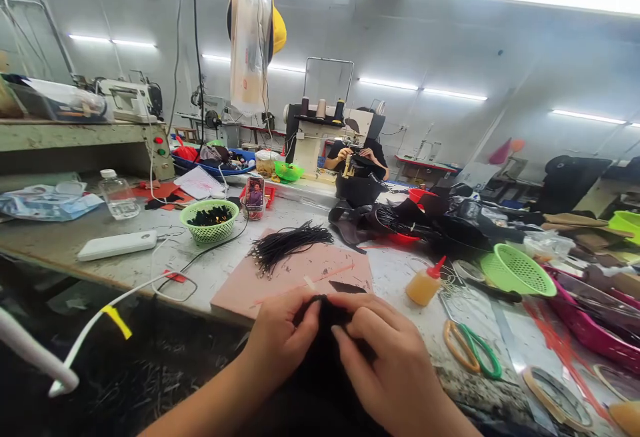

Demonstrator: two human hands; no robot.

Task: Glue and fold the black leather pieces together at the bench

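Observation:
My left hand (283,330) and my right hand (387,347) meet at the front edge of the bench. Both are closed, thumbs against fingers, on a small black piece (327,310) of soft-looking material. Its lower part blends into the dark background, so its full shape cannot be made out. Just beyond my fingers is a pink board (357,265). A bundle of thin black cords (295,240) with small metal-looking ends lies on it. Nearer to my right hand, a flat dark scrap (347,287) rests on the board.
Right of the board are a glue bottle (424,284) with a red tip, scissors (473,347), tape rolls (557,397) and a green basket (520,270). To the left stand a basket of black bits (210,224), a phone (255,196) and a power bank (117,245). A person (377,154) works at a sewing machine.

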